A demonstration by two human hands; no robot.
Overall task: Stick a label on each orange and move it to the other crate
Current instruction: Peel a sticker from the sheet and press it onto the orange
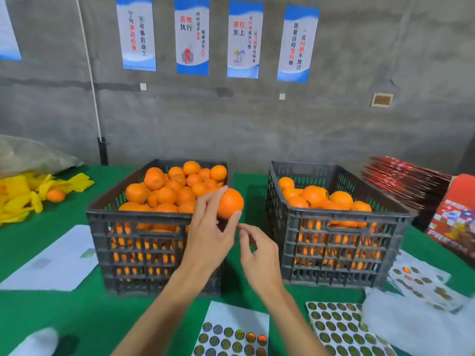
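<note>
We see left hand [205, 242] holding orange [230, 203] raised between 2 dark crates on green bench [46, 222]. Right hand [259, 255] just below orange, thumb and fingers curled together; label there too small to tell. Left crate [138, 222] heaped with oranges, right crate [341, 222] partly filled. Label sheets [344, 327] lie near bench's front edge.

One head-worn wide-angle camera looks forward and slightly down across the green table [77, 309], close above two black crates [138, 222], facing a grey wall [334, 119].
</note>
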